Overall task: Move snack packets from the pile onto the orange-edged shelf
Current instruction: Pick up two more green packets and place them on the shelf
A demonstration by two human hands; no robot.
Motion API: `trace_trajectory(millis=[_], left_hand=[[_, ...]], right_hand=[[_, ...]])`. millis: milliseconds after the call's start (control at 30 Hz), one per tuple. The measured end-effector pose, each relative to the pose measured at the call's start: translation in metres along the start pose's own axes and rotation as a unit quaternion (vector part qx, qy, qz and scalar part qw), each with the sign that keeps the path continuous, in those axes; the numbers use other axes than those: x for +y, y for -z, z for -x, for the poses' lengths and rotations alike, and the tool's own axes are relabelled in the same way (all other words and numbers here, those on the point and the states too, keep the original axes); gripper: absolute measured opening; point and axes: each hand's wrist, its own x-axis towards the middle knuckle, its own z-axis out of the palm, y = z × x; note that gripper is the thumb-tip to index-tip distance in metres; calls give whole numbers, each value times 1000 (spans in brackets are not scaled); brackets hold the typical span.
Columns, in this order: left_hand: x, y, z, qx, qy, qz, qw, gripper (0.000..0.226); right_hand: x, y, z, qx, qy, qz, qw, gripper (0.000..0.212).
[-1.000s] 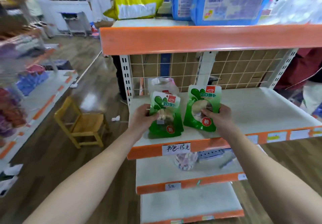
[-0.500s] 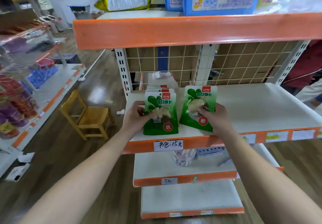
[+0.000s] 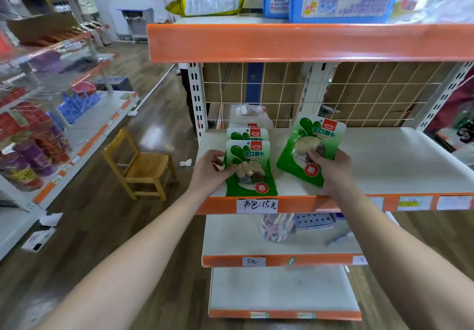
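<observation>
**A:** From the head view, where do the packets sit?

**B:** On the white shelf with the orange front edge (image 3: 359, 202), toward its left end. A green plastic snack packet with a round clear window (image 3: 250, 170) stands upright at the near edge, just above a handwritten white price label (image 3: 257, 206). More green packets of the same kind (image 3: 247, 133) stand in a row right behind it.

**A:** And the left hand?

**B:** The left hand (image 3: 209, 168) pinches that front packet at its left edge, fingers curled onto it.

**A:** The right one?

**B:** The right hand (image 3: 331, 168) grips a second green snack packet (image 3: 307, 145) by its lower right part, just right of the row. That packet is tilted, its top leaning right. I cannot tell whether its bottom touches the shelf.

**A:** Anything else nearby?

**B:** A cream wire grid (image 3: 372, 98) backs the shelf at the far side. A small yellow wooden chair (image 3: 139, 165) stands on the wood floor to the left.
</observation>
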Motion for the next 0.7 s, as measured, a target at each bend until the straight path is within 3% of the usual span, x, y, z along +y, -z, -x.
trace_trajectory(millis=[100,233,500,700], left_hand=[[8,-2,-8,2,-14,-40,999,67],[14,-5,-18,-24,-24,-72,997,66],[13,-4,-32,16,-13,-6,1000,10],[17,-5,-48,31,18,36,999,13]], right_hand=[[-4,-3,4,-26,17,2,1000,22],[-9,-13,8,-53,22,7,998,30],[-8,-31,13,-101,43,63,992,20],[-8,-39,17,-123,39,67,989,19]])
